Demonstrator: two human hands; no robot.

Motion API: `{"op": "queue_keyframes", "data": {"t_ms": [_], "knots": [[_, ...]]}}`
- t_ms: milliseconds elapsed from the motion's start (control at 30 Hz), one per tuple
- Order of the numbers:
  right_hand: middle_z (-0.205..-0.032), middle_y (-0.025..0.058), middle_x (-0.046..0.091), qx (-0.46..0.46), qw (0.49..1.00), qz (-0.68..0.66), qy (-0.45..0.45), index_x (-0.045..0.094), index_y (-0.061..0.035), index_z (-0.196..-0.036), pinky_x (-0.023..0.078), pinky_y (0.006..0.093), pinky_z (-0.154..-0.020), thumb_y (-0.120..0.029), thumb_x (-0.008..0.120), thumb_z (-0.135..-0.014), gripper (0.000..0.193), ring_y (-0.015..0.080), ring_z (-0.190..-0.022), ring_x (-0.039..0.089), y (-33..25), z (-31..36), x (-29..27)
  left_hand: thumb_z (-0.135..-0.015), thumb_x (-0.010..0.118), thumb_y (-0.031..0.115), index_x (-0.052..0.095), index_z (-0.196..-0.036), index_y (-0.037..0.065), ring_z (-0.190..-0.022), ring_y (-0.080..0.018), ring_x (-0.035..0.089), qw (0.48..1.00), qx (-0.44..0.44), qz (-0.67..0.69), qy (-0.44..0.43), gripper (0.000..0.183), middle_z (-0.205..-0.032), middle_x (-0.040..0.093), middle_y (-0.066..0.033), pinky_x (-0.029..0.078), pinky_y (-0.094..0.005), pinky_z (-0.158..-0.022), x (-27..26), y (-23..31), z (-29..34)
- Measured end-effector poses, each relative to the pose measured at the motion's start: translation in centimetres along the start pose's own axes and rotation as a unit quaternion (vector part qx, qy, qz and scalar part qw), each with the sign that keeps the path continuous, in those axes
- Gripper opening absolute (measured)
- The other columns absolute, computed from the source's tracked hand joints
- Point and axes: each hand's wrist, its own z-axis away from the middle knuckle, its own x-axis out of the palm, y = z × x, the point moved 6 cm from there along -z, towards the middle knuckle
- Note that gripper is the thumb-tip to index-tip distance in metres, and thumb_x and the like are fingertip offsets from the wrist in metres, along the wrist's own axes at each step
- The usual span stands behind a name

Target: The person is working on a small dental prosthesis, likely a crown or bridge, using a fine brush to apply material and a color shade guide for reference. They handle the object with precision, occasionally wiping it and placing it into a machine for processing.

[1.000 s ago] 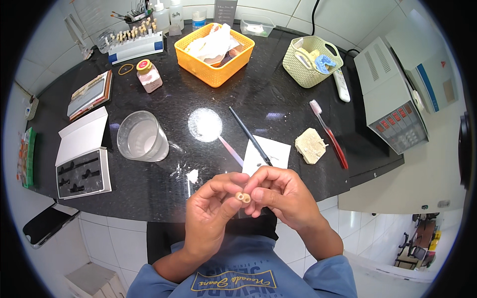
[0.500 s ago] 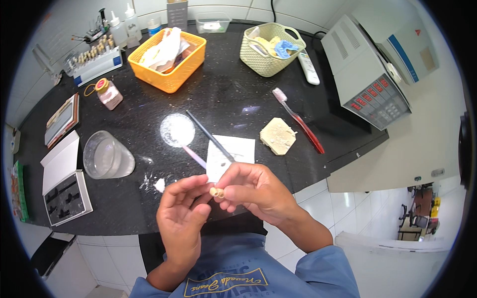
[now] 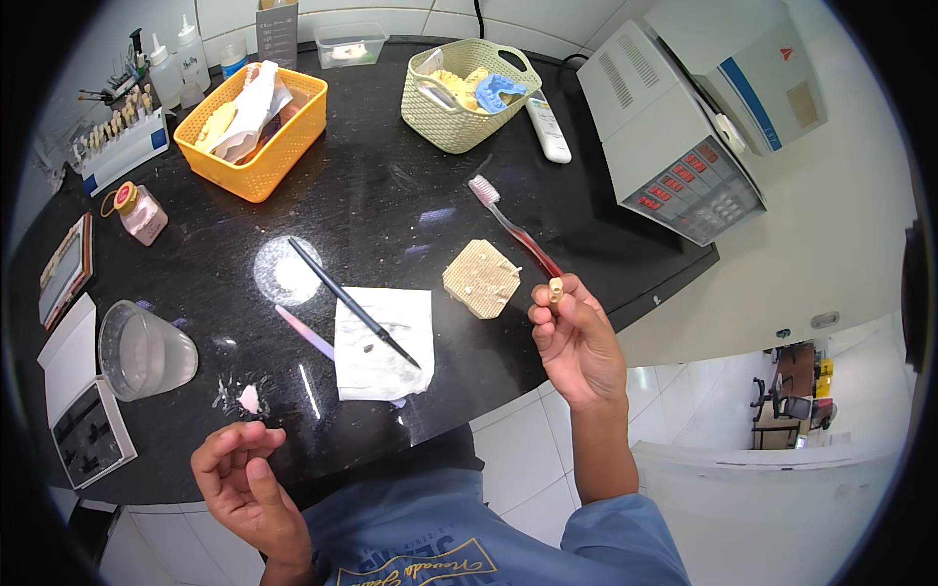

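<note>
My right hand [image 3: 578,342] is raised at the right of the black worktop, pinching a small cream dental crown piece [image 3: 556,290] with hollow rings between thumb and fingertips. Just to its left lies an octagonal beige honeycomb firing tray [image 3: 481,280] with small pegs on it. Behind the fingers passes the red handle of a toothbrush [image 3: 515,230]. My left hand [image 3: 250,491] hovers at the front edge, empty, with loosely curled fingers apart. Nearest to it is a small pink-white powder heap [image 3: 250,398].
A thin dark brush [image 3: 350,301] rests on a white tissue [image 3: 384,361]. At left stand a glass of cloudy water [image 3: 147,352] and an open case [image 3: 93,435]. Yellow [image 3: 249,181] and green [image 3: 451,129] baskets sit farther back. A furnace [image 3: 674,156] occupies the right.
My hands have parted: the right carried the crown piece rightward to beside the firing tray, and the left let go and drew back toward the front edge. The view has shifted rightward.
</note>
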Motion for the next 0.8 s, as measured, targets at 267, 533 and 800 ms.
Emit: {"op": "queue_keyframes", "data": {"t_ms": [267, 533, 800], "knots": [[-0.099, 0.0137, 0.068, -0.072, 0.986, 0.149, 0.021, 0.06, 0.0006, -0.106, 0.06, 0.0257, -0.078, -0.003, 0.063, -0.094, 0.013, 0.0159, -0.087, 0.069, -0.4, -0.3, 0.3, -0.099, 0.059, 0.011, 0.053, -0.121, -0.002, -0.095, -0.0175, 0.063, 1.0, -0.003, -0.024, -0.018, 0.026, -0.111, 0.059, -0.0136, 0.056, -0.0334, -0.088, 0.3, 0.2, 0.0], [-0.098, 0.0092, 0.069, -0.258, 0.818, 0.509, 0.073, 0.067, 0.0029, -0.098, 0.057, 0.0249, -0.075, 0.002, 0.069, -0.089, 0.009, 0.0133, -0.086, 0.069, -0.7, -0.6, 1.4, -0.098, 0.059, 0.01, 0.052, -0.115, 0.0, -0.088, -0.0197, 0.064, 0.998, 0.008, -0.054, -0.04, 0.021, -0.106, 0.059, -0.0163, 0.055, -0.0321, -0.082, 0.4, 0.2, 0.3], [-0.095, 0.0087, 0.07, -0.305, 0.747, 0.589, 0.052, 0.068, 0.0019, -0.095, 0.057, 0.0246, -0.074, 0.003, 0.07, -0.087, 0.008, 0.012, -0.083, 0.069, -0.4, -0.6, 2.0, -0.098, 0.058, 0.009, 0.052, -0.112, -0.001, -0.087, -0.0208, 0.063, 0.998, 0.005, -0.053, -0.04, 0.018, -0.104, 0.059, -0.0162, 0.055, -0.0332, -0.081, 0.5, 0.3, 0.3]]}}
